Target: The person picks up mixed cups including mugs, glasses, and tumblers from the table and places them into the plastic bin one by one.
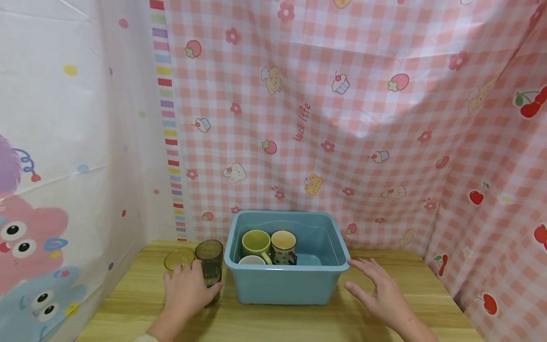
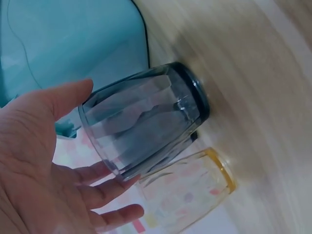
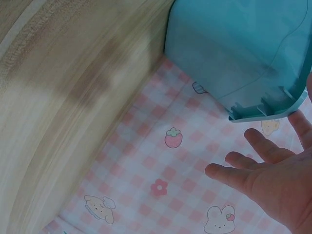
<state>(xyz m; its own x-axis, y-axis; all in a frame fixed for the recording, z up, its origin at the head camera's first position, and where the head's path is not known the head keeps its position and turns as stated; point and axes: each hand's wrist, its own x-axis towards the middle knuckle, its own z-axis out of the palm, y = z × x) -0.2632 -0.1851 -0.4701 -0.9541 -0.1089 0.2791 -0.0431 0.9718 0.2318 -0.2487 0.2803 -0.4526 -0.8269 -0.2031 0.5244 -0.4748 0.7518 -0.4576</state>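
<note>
My left hand [image 1: 183, 289] is around the mouth of a smoky dark glass [image 2: 146, 117], its thumb right at the rim on one side and loosely bent fingers on the other. That glass stands upright on the wooden table. Behind it is another dark glass [image 1: 209, 249], and a yellow-tinted glass [image 1: 179, 258] stands to the left. My right hand [image 1: 380, 294] is spread at the right side of a blue plastic bin [image 1: 286, 287], a fingertip at its rim. Inside the bin are a green mug [image 1: 256, 242], a patterned mug [image 1: 284, 247] and a partly hidden white cup [image 1: 252, 260].
The wooden table [image 1: 273, 325] bears the bin in its middle and the glasses on its left. A pink checked cloth [image 1: 299, 118] hangs behind and along the right. A white cartoon-print cloth [image 1: 85, 142] hangs on the left.
</note>
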